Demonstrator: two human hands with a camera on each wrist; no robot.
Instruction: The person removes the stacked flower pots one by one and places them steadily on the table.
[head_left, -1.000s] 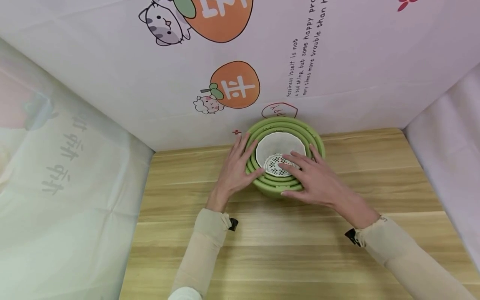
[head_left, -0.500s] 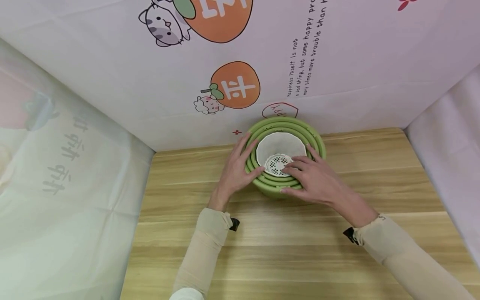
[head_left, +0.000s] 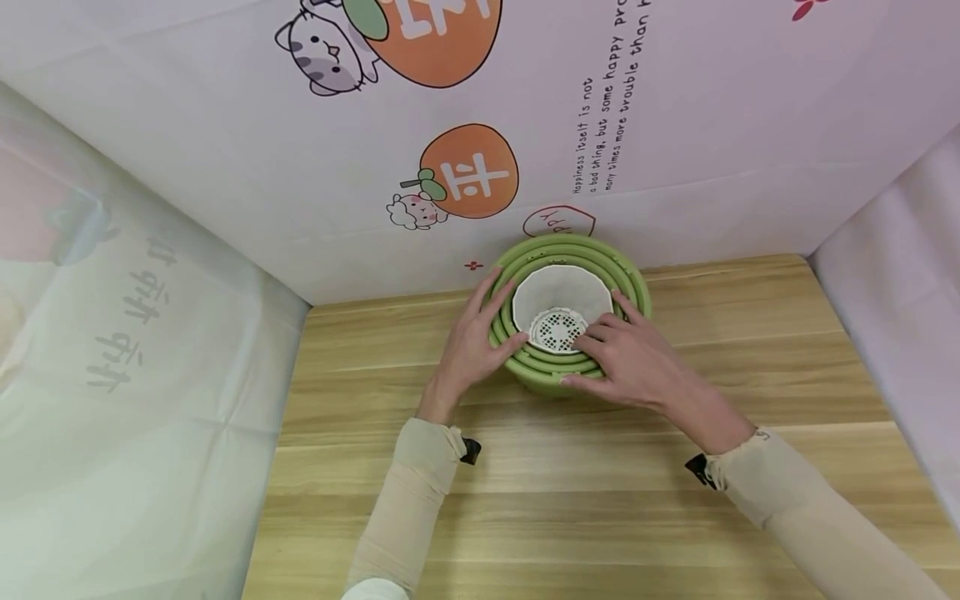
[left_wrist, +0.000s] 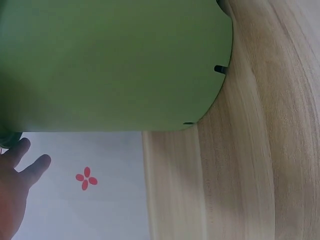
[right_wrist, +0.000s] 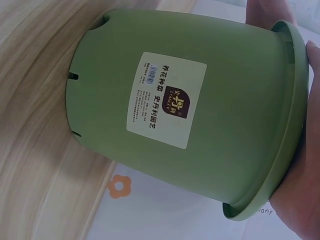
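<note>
A nest of green flower pots (head_left: 546, 385) stands upright near the back wall in the head view, one rim inside another. The innermost is a white flower pot (head_left: 555, 287) with a perforated bottom (head_left: 558, 329). My left hand (head_left: 468, 346) rests on the left rims, fingers spread and thumb tip at the white pot's edge. On the right, my right hand (head_left: 633, 358) grips the rims, several fingers bent down into the white pot and the thumb on the outer green rim. The right wrist view shows the outermost pot's side with a white label (right_wrist: 167, 100).
The pots stand on a wood-grain table (head_left: 570, 500). Directly behind them rises a white printed cloth wall (head_left: 262, 183). More cloth walls close off the left (head_left: 150, 417) and right (head_left: 892, 275) sides.
The fingers of my right hand have bent and drawn back from the perforated bottom to the white pot's right edge. My left hand and the pots have stayed nearly still.
</note>
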